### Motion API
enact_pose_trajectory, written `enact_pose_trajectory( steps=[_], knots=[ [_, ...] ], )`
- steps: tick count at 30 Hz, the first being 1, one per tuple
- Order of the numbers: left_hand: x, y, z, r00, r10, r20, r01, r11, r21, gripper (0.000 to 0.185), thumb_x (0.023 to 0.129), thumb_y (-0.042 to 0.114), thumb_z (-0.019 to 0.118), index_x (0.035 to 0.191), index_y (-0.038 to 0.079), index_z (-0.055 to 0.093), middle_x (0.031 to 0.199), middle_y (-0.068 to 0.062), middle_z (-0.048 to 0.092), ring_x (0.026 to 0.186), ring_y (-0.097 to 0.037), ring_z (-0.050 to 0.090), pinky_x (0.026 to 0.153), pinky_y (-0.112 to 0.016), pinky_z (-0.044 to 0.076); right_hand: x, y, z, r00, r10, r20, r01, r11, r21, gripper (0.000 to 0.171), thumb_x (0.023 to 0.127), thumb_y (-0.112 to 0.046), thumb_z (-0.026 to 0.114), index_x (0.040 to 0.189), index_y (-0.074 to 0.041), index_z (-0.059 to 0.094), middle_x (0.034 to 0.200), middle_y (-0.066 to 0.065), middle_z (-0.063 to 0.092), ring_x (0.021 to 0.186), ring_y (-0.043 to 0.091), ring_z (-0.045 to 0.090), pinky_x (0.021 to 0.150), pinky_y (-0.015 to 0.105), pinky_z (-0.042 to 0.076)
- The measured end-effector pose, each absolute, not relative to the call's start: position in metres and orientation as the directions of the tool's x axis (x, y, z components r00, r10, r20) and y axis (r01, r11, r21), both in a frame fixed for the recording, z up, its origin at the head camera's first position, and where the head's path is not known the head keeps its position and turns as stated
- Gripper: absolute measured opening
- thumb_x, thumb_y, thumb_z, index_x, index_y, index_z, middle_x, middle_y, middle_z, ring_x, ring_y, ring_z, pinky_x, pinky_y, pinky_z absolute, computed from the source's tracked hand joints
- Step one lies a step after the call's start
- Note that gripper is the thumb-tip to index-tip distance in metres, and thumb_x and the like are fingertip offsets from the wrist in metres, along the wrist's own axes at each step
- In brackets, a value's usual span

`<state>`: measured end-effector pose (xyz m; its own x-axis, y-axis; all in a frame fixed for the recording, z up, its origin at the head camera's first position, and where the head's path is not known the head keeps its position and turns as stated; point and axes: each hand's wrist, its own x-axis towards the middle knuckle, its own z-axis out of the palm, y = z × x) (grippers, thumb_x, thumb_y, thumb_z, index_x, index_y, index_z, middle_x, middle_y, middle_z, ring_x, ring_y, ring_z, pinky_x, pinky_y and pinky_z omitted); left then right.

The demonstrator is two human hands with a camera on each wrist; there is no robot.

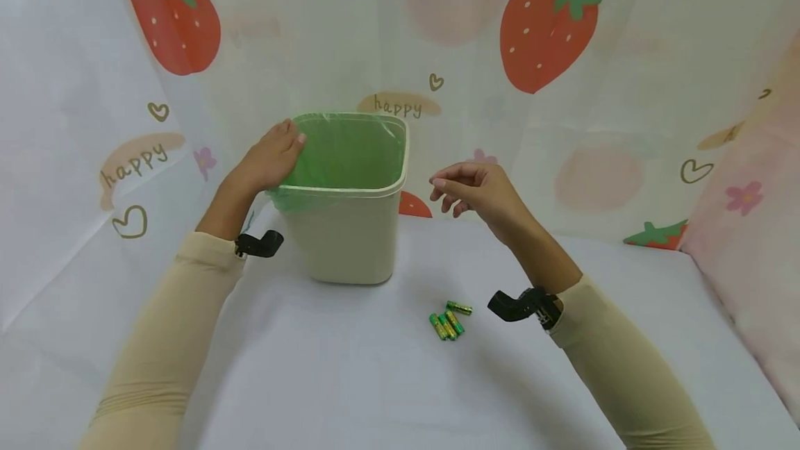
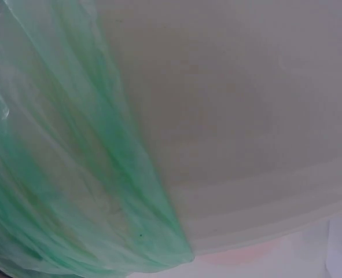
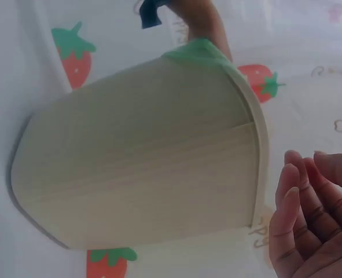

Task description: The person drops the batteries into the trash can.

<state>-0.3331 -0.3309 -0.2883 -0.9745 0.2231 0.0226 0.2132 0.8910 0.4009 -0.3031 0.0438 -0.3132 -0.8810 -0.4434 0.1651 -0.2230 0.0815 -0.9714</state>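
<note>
A cream trash can [image 1: 344, 238] stands upright on the white surface, lined with a thin green plastic bag [image 1: 346, 151]. At its left rim my left hand [image 1: 270, 158] holds the bag-covered edge, thumb towards the inside. Folds of the green bag [image 2: 95, 156] hang down the outside wall in the left wrist view. My right hand [image 1: 478, 193] hovers to the right of the can, apart from it. Its fingers are loosely bent, with nothing between thumb and fingertips in the right wrist view. The can's right rim [image 3: 262, 145] shows bare there.
Several small green-and-gold batteries [image 1: 447, 321] lie on the white cloth, right of the can and below my right hand. Behind the can hangs a pale sheet printed with strawberries [image 1: 550, 30]. Each wrist wears a black camera mount [image 1: 525, 305].
</note>
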Motion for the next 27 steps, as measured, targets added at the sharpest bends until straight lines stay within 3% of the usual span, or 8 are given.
enact_pose_trajectory(
  steps=[14, 27],
  knots=[
    [-0.332, -0.332, -0.289, -0.973, 0.229, 0.013, 0.213, 0.883, 0.419, 0.067, 0.113, 0.036, 0.013, 0.156, -0.012, -0.002, 0.164, -0.03, -0.01, 0.153, -0.042, -0.01, 0.124, -0.051, -0.002, -0.271, 0.067, -0.36, -0.886, -0.454, 0.097, -0.191, 0.167, -0.967, 0.019, 0.099, -0.02, 0.069, 0.11, -0.004, 0.073, 0.1, 0.021, 0.073, 0.077, 0.026, 0.068, 0.066, 0.027, 0.057],
    [-0.331, -0.332, -0.288, -0.974, 0.227, 0.013, 0.212, 0.885, 0.414, 0.067, 0.112, 0.036, 0.013, 0.156, -0.012, -0.002, 0.165, -0.029, -0.009, 0.154, -0.041, -0.009, 0.124, -0.051, -0.002, -0.256, 0.082, -0.404, -0.908, -0.416, 0.045, -0.151, 0.225, -0.963, 0.021, 0.099, -0.022, 0.069, 0.11, -0.005, 0.074, 0.095, 0.012, 0.075, 0.078, 0.03, 0.068, 0.067, 0.03, 0.058]
  ],
)
